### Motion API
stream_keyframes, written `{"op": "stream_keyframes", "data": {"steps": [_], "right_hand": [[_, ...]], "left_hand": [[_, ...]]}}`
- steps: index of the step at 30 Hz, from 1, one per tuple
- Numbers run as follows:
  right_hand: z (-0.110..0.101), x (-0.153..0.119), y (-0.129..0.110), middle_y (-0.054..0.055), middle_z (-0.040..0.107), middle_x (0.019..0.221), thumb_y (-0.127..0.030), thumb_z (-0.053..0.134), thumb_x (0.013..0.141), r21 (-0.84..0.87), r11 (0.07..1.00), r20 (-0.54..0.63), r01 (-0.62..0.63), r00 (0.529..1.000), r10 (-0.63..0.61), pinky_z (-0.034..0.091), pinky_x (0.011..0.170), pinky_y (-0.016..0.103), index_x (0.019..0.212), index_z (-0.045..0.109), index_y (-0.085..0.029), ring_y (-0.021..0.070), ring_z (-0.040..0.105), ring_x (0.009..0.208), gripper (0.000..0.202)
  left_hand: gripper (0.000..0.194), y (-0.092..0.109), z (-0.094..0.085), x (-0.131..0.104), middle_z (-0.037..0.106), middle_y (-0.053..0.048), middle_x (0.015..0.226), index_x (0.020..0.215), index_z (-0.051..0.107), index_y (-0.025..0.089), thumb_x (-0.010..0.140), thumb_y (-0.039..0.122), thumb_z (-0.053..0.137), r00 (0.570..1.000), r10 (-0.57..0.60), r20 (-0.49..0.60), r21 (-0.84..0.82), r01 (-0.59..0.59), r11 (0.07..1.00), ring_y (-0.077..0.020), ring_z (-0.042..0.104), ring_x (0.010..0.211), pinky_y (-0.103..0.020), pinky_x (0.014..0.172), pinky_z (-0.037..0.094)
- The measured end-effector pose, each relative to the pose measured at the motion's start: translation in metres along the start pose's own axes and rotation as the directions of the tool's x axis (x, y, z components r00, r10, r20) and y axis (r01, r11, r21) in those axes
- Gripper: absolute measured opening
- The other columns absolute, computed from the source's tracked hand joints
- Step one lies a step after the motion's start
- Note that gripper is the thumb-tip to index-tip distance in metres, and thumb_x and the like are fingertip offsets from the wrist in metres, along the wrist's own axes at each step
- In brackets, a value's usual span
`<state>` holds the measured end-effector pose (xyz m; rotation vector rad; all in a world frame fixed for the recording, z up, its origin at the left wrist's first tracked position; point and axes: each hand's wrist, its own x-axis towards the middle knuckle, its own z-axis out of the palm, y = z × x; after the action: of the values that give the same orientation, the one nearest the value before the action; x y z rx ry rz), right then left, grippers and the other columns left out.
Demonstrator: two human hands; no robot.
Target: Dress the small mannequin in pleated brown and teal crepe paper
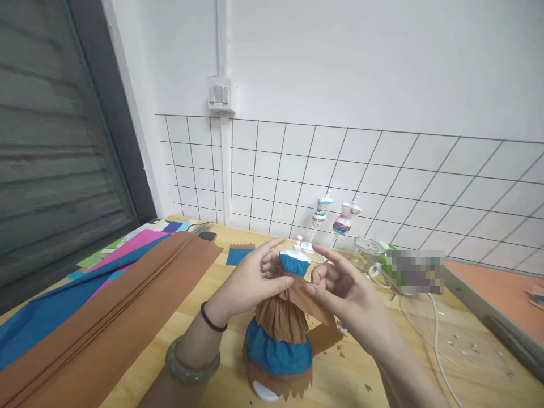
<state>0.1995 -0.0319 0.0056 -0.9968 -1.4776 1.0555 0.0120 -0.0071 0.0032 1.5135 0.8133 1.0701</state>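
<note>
A miniature dress form (298, 245) with a white neck knob stands on the table in front of me. It wears a blue bodice (294, 264) and a tiered skirt of gathered crepe paper, with a brown tier (281, 318) over a blue one (278, 352) and a jagged brown hem. My left hand (251, 275) curls round its left side, thumb pressed at the waist. Between the thumb and fingers of my right hand (340, 280) is a brown crepe paper strip (302, 299), which runs from the waist and hangs down to the right.
Brown crepe paper (127, 306) lies over blue and pink sheets on the left. A small blue and brown piece (240, 255) lies behind. Two more decorated dress forms (322, 211), a glass bowl (368, 249) and a white cable (437, 340) are at the back and right, with paper scraps (368, 387) nearby.
</note>
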Motion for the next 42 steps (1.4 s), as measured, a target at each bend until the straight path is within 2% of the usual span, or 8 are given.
{"op": "stream_keyframes", "data": {"steps": [2,5,7,9,16,25,35,42], "right_hand": [[-0.0019,-0.0009,-0.0010,-0.005,0.049,0.070,-0.037,0.073,0.072,-0.050,0.999,-0.016,-0.009,1.000,0.008,0.042,0.051,0.023,0.116,0.050,-0.022,0.0104,0.048,0.059,0.052],[-0.0057,-0.0016,-0.0005,-0.006,0.043,0.066,-0.041,0.069,0.074,-0.168,0.979,0.043,-0.115,0.991,0.123,0.033,0.046,0.020,0.092,0.056,-0.020,0.0077,0.041,0.054,0.031],[-0.0070,-0.0020,-0.0002,-0.005,0.045,0.063,-0.044,0.066,0.077,-0.225,0.960,0.124,-0.165,0.973,0.196,0.030,0.045,0.021,0.079,0.056,-0.018,0.0073,0.039,0.052,0.028],[-0.0064,-0.0026,-0.0009,-0.004,0.048,0.061,-0.045,0.063,0.078,-0.225,0.963,0.168,-0.152,0.967,0.192,0.033,0.048,0.022,0.072,0.056,-0.017,0.0087,0.043,0.053,0.029],[-0.0012,-0.0083,-0.0080,0.003,0.069,0.083,-0.033,0.059,0.082,-0.259,0.965,0.167,0.048,0.986,-0.004,0.048,0.070,0.028,0.083,0.069,-0.021,0.0166,0.061,0.077,0.016],[-0.0029,-0.0060,-0.0087,0.002,0.064,0.071,-0.031,0.054,0.087,-0.347,0.922,0.172,0.170,0.978,-0.116,0.043,0.059,0.026,0.083,0.071,-0.021,0.0135,0.054,0.065,0.021],[-0.0036,-0.0068,-0.0087,0.001,0.062,0.069,-0.031,0.053,0.086,-0.384,0.911,0.171,0.153,0.981,-0.093,0.042,0.055,0.025,0.089,0.072,-0.020,0.0127,0.052,0.062,0.022],[-0.0027,-0.0072,-0.0085,0.001,0.062,0.066,-0.035,0.059,0.081,-0.332,0.941,0.108,0.062,0.994,-0.027,0.042,0.051,0.024,0.075,0.067,-0.018,0.0126,0.054,0.059,0.020]], "left_hand": [[0.074,-0.0016,-0.0004,0.0005,0.059,-0.010,0.116,0.139,0.033,0.021,0.074,0.019,0.068,1.000,0.003,0.008,-0.005,-0.003,1.000,-0.0189,0.059,0.099,-0.034,0.087,0.047],[0.072,-0.0045,-0.0011,0.0005,0.056,-0.013,0.125,0.139,0.033,0.020,0.075,0.020,0.068,1.000,0.017,0.021,0.003,-0.017,1.000,-0.0223,0.058,0.108,-0.037,0.093,0.046],[0.073,-0.0066,-0.0016,0.0002,0.054,-0.014,0.129,0.139,0.032,0.020,0.076,0.020,0.067,0.999,0.028,0.032,-0.007,-0.028,1.000,-0.0232,0.057,0.111,-0.038,0.095,0.045],[0.073,-0.0081,-0.0021,0.0002,0.054,-0.014,0.130,0.140,0.031,0.020,0.077,0.020,0.067,0.998,0.039,0.045,-0.012,-0.038,0.999,-0.0237,0.056,0.114,-0.038,0.097,0.044],[0.070,-0.0065,-0.0016,0.0024,0.053,-0.013,0.132,0.138,0.033,0.020,0.077,0.019,0.067,0.996,0.067,0.055,-0.005,-0.067,0.998,-0.0247,0.054,0.117,-0.039,0.100,0.042],[0.069,-0.0046,-0.0012,0.0004,0.054,-0.013,0.131,0.139,0.031,0.022,0.079,0.019,0.065,0.995,0.053,0.082,-0.013,-0.053,0.999,-0.0243,0.055,0.116,-0.040,0.098,0.044],[0.073,-0.0077,-0.0032,0.0021,0.054,-0.012,0.130,0.139,0.032,0.023,0.076,0.023,0.069,0.996,0.049,0.073,0.021,-0.051,0.998,-0.0249,0.055,0.115,-0.040,0.098,0.045],[0.070,-0.0040,-0.0005,0.0012,0.053,-0.012,0.132,0.138,0.034,0.023,0.077,0.021,0.067,0.997,0.054,0.060,0.037,-0.056,0.998,-0.0242,0.055,0.116,-0.039,0.098,0.044]]}}
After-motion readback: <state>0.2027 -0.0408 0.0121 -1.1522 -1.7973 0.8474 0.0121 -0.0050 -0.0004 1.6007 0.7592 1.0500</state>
